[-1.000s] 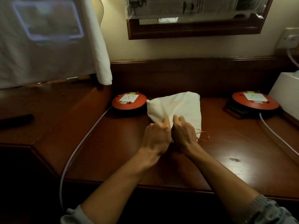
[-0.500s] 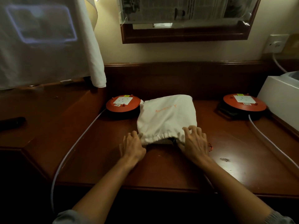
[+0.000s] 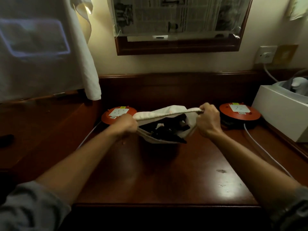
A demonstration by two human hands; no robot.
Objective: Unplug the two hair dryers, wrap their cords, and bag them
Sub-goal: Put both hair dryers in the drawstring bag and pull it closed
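Dark polished wooden desk is lying under both arms. Left hand and right hand are each gripping an edge of the white cloth drawstring bag, stretching its mouth wide; between them, something black is showing inside. Beyond each fist, a round orange cable reel is sitting.

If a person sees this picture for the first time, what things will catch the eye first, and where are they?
At the centre, the left hand and the right hand grip a white bag by its rim and hold its mouth open above the desk, with dark things inside. Two orange cable reels flank it: one behind the left hand, one past the right. Above hangs a framed mirror covered with newspaper.
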